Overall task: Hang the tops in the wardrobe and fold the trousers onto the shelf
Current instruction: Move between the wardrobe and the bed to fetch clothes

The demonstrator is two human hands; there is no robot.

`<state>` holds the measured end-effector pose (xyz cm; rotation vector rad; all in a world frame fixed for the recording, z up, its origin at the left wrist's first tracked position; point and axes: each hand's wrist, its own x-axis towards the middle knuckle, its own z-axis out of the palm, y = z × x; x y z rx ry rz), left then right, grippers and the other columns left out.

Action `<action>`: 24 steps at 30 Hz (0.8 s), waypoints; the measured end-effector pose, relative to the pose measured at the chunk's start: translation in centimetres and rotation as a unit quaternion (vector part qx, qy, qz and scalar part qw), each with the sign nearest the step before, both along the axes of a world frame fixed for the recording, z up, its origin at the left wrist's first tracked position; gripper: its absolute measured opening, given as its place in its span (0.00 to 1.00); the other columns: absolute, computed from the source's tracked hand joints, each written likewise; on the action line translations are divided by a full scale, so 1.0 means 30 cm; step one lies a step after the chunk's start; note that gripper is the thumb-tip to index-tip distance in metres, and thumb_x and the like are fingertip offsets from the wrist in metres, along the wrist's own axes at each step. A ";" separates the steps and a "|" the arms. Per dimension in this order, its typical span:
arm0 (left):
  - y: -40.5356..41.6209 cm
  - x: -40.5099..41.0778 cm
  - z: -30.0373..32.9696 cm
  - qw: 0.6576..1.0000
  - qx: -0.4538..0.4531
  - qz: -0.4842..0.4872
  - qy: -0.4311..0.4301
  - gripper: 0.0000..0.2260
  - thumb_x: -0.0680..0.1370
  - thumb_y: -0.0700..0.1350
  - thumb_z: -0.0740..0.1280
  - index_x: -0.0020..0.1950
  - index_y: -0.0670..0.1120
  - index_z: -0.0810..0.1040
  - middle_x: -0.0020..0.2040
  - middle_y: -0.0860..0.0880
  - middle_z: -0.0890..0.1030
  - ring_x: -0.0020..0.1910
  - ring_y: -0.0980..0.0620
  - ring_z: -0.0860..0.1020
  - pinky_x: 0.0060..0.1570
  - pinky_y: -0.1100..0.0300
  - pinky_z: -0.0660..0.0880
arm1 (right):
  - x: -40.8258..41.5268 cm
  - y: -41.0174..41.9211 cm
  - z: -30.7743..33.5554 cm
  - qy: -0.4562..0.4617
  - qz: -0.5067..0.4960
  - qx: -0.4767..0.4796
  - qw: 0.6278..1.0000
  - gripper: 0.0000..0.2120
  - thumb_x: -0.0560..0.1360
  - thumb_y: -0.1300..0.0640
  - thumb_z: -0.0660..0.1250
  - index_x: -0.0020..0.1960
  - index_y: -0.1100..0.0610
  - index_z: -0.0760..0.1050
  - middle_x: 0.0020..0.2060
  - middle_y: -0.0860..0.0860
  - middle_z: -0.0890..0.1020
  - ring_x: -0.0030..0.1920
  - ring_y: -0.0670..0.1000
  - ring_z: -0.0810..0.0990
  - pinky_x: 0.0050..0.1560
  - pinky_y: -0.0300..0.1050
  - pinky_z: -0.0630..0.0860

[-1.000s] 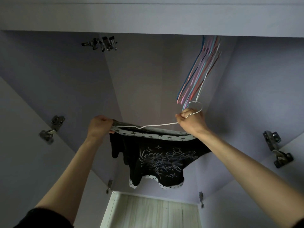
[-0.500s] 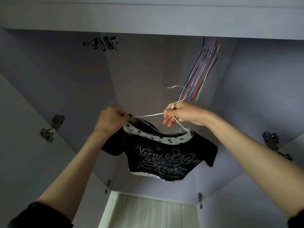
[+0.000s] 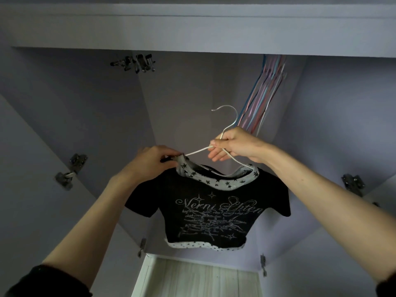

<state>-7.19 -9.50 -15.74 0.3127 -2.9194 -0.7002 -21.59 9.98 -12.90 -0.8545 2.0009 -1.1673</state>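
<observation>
One black printed top with star-patterned trim (image 3: 214, 211), one white wire hanger (image 3: 225, 116), two bare hands (image 3: 154, 157) (image 3: 237, 144), six metal door hinges (image 3: 70, 171).

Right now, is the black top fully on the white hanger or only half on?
Only half on. The white hanger enters the black top collar on the right; its left arm lies bare above the collar, which the left hand pinches.

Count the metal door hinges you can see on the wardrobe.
6 at least: one top left, one mid left, one mid right, a small one right of it, two low beside the floor opening. Others may be out of view.
</observation>
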 end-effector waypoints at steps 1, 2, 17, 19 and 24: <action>0.005 -0.007 -0.004 1.000 -0.026 0.001 0.008 0.12 0.76 0.45 0.68 0.59 0.47 0.80 0.55 0.49 0.81 0.55 0.48 0.77 0.60 0.51 0.69 | 0.004 -0.008 0.007 0.008 -0.002 -0.006 1.000 0.09 0.79 0.57 0.62 0.46 0.61 0.77 0.38 0.53 0.84 0.37 0.48 0.84 0.44 0.41 0.80; 0.012 -0.015 -0.007 0.998 -0.052 0.001 0.021 0.11 0.76 0.44 0.68 0.58 0.46 0.81 0.54 0.48 0.82 0.54 0.47 0.77 0.59 0.49 0.69 | 0.008 -0.017 0.012 0.018 -0.003 -0.011 1.000 0.09 0.79 0.57 0.62 0.46 0.60 0.77 0.37 0.52 0.84 0.37 0.48 0.84 0.44 0.41 0.80; 0.036 -0.001 -0.045 0.973 0.057 0.095 0.202 0.06 0.75 0.38 0.69 0.50 0.41 0.84 0.44 0.46 0.85 0.40 0.53 0.80 0.37 0.81 0.65 | -0.019 0.138 -0.021 0.089 0.036 0.075 0.993 0.25 0.74 0.59 0.69 0.69 0.57 0.68 0.61 0.52 0.77 0.57 0.45 0.76 0.51 0.23 0.69; 0.012 0.010 -0.037 0.970 0.049 0.108 0.213 0.06 0.74 0.37 0.70 0.50 0.40 0.84 0.45 0.45 0.85 0.40 0.59 0.77 0.37 0.83 0.63 | -0.041 0.187 -0.064 0.088 0.026 0.126 0.988 0.26 0.74 0.62 0.69 0.71 0.60 0.67 0.65 0.54 0.75 0.61 0.47 0.74 0.54 0.25 0.67; -0.011 0.029 -0.040 0.968 0.044 0.120 0.218 0.06 0.74 0.37 0.71 0.50 0.39 0.84 0.44 0.45 0.84 0.41 0.57 0.77 0.37 0.84 0.63 | -0.054 0.220 -0.168 0.182 -0.036 0.174 0.967 0.16 0.74 0.61 0.70 0.60 0.61 0.78 0.55 0.57 0.82 0.57 0.52 0.80 0.58 0.42 0.72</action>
